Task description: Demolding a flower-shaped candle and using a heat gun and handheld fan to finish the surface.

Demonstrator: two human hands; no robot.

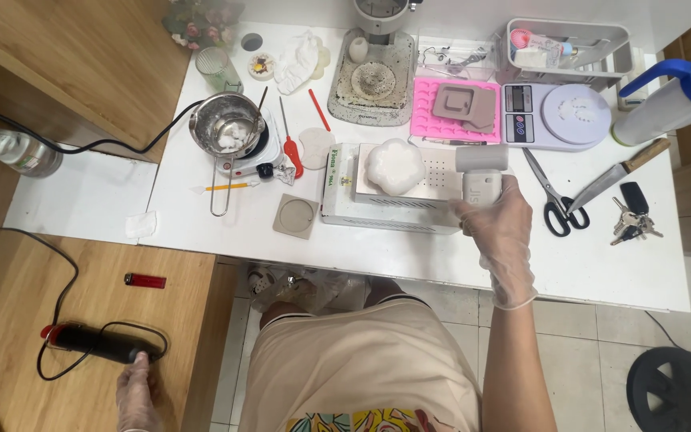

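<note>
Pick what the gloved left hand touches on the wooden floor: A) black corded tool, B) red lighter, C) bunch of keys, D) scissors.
A: the left hand rests on the black corded tool; the red lighter lies apart from it.

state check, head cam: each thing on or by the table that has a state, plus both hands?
right hand: gloved, shut on white handheld device
left hand: gloved, on black corded tool on the wooden surface
white flower-shaped cast: sitting on the white box machine
steel pot: on hotplate, white lumps inside
scissors: shut, flat
knife: flat
</note>
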